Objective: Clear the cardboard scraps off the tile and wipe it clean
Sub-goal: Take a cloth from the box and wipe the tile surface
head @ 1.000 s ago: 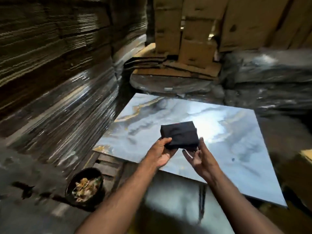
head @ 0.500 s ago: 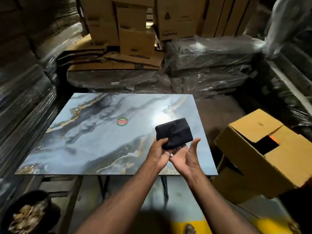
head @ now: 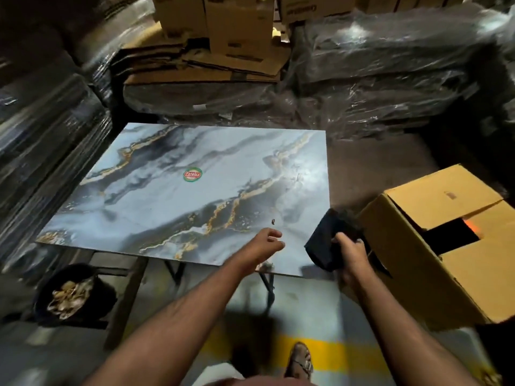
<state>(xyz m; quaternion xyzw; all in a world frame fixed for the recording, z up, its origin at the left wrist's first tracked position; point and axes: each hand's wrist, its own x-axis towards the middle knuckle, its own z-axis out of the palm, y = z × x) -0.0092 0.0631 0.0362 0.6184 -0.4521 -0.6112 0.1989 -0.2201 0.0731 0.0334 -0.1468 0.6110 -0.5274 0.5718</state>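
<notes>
A glossy rectangular marble-patterned tile (head: pixel 172 201) fills the frame's centre, a folded dark cloth (head: pixel 327 240) at its lower right corner gripped by the right hand (head: pixel 349 253), the left hand (head: pixel 264 245) loosely curled, holding nothing.

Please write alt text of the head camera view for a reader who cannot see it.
A person's right hand grips a folded dark cloth at the near right corner of a marbled blue-grey tile, while the left hand hovers loosely curled and empty above its near edge. An open cardboard box stands to the right.
</notes>
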